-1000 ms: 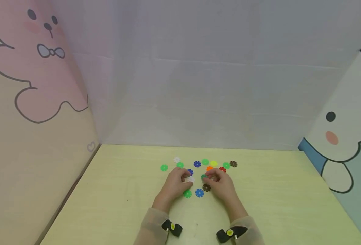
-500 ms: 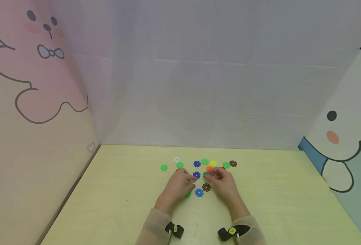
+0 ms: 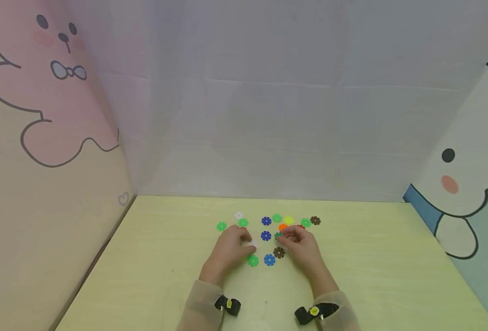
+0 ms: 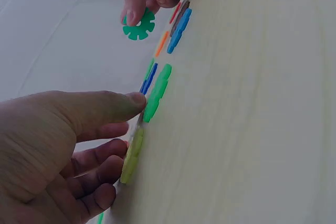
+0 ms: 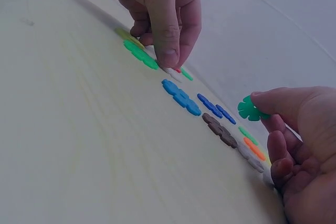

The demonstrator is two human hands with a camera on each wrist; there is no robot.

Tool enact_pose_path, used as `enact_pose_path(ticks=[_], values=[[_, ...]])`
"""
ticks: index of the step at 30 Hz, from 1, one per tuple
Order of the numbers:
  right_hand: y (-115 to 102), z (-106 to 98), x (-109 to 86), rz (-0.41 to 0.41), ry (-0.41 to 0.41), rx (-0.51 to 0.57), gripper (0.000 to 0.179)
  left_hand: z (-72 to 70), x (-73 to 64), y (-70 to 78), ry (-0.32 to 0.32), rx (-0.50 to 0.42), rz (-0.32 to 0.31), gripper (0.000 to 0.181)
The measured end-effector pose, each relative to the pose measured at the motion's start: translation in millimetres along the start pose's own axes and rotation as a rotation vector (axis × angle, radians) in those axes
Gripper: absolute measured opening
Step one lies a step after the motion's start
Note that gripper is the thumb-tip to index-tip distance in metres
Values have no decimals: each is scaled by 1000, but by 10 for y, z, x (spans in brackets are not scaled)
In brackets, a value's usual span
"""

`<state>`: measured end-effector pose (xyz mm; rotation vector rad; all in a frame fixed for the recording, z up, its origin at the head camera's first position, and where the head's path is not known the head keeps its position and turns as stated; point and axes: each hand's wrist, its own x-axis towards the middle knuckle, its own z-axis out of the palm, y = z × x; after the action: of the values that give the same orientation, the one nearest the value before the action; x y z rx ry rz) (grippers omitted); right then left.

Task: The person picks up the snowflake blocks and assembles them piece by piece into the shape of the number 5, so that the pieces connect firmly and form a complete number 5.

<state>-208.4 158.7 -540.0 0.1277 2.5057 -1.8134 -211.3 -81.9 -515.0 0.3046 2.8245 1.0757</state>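
Note:
My right hand [image 3: 303, 246] pinches a dark green notched snowflake disc [image 5: 250, 110] between thumb and fingers, raised above the table. My left hand [image 3: 228, 248] is low at the left of the group, thumb and fingers about the edge of a white snowflake disc [image 5: 173, 73] on the tabletop. Close by the left thumb lie a bright green disc [image 4: 159, 93] and a yellowish disc [image 4: 132, 156]. Between the hands are a dark blue disc [image 3: 266, 236], a lighter blue disc [image 3: 269, 260] and a brown disc [image 3: 279, 252]. The right hand partly covers a red disc [image 3: 301, 227].
Toward the back of the pale table [image 3: 144, 266] lie more discs: green [image 3: 221, 226], white [image 3: 239, 215], yellow [image 3: 288, 220], orange [image 3: 283, 227] and brown [image 3: 315, 220]. A white curtain [image 3: 244, 138] stands behind; printed panels flank the sides.
The left hand moved right, then back left, with the white disc between thumb and fingers. The dark blue disc beside it now lies farther right. The right hand stays nearly still with its green disc.

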Motion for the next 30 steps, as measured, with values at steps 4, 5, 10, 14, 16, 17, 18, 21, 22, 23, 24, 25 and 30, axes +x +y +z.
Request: enact_pose_path(ticks=[4, 5, 10, 14, 16, 17, 18, 21, 22, 23, 24, 25, 30], values=[[3, -7, -6, 4, -1, 9, 24, -10, 7, -33, 9, -13, -20, 35], [1, -10, -8, 4, -2, 17, 24, -11, 10, -38, 13, -10, -14, 35], [-9, -18, -1, 19, -4, 81, 27, 13, 40, -50, 5, 18, 9, 27], [-3, -23, 5, 37, -4, 137, 26, 28, 46, -23, -40, -43, -15, 19], [2, -28, 1, 41, -12, 160, 25, 31, 47, -4, -47, -100, -31, 14], [1, -29, -3, 44, -18, 173, 24, 30, 48, 9, -41, -133, -30, 13], [0, -29, -6, 46, -26, 185, 24, 31, 51, 19, -30, -168, -31, 11], [-12, -25, -11, 45, -51, 205, 26, 28, 70, 61, 21, -253, -13, 9], [-18, -23, -11, 43, -56, 211, 26, 27, 77, 77, 36, -285, -1, 10], [-20, -22, -9, 40, -58, 215, 26, 25, 83, 92, 46, -320, 14, 11], [-23, -22, -9, 37, -60, 220, 27, 26, 88, 107, 51, -348, 22, 12], [-26, -23, -8, 35, -59, 224, 27, 27, 91, 122, 54, -374, 32, 13], [-54, -25, -21, 24, -64, 258, 31, 55, 102, 184, 40, -477, 35, 13]])
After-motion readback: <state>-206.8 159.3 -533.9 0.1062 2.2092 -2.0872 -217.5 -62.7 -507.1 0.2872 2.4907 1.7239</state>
